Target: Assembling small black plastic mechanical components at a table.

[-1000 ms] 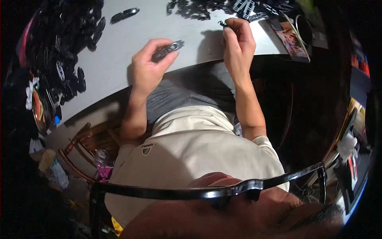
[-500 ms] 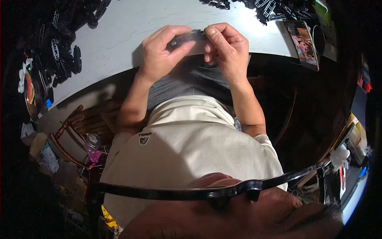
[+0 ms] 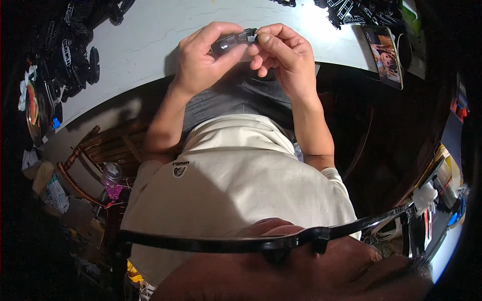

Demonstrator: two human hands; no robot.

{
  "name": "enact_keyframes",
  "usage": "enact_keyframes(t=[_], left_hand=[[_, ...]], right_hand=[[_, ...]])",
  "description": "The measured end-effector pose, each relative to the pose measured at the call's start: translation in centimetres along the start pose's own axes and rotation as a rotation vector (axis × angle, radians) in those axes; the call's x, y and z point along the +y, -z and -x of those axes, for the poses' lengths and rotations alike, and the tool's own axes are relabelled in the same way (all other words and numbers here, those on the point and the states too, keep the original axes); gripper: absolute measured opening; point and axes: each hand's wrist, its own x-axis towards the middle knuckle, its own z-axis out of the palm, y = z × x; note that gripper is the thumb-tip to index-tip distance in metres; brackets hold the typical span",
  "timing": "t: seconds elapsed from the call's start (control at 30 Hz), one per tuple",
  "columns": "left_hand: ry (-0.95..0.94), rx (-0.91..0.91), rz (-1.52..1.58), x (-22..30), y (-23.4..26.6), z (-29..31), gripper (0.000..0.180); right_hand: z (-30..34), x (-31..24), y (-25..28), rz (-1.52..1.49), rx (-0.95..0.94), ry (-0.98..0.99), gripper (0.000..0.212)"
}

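Observation:
A small, long, dark plastic part (image 3: 231,42) with a glossy side spans the gap between my hands, above the near edge of the table. My left hand (image 3: 200,62) grips its left end, thumb below and fingers above. At the other end, my right hand (image 3: 288,60) pinches with thumb and forefinger while its remaining fingers curl underneath. Those fingertips hide the right tip of the part, so I cannot tell whether a smaller piece is between them.
Heaps of black plastic parts lie on the white table (image 3: 145,45) at the left (image 3: 70,55) and far right (image 3: 346,12). A phone (image 3: 384,57) with a lit screen leans at the right. A wooden chair (image 3: 83,155) and a clear jar (image 3: 111,175) are at lower left.
Both hands have moved slightly up and away with the part still between them. More of its glossy side shows now. The right fingers have shifted a little at its end.

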Motion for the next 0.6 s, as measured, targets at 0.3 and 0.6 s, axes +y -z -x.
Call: enact_keyframes(t=[0.3, 0.6], left_hand=[[-0.026, -0.073, -0.046, -0.5, 0.2, 0.1, 0.035], [-0.057, -0.087, -0.007, -0.8, 0.2, -0.4, 0.03]], right_hand=[[0.9, -0.2, -1.4, 0.15, -0.011, 0.023, 0.013], [0.5, 1.8, -1.8, 0.242, 0.152, 0.157, 0.014]])
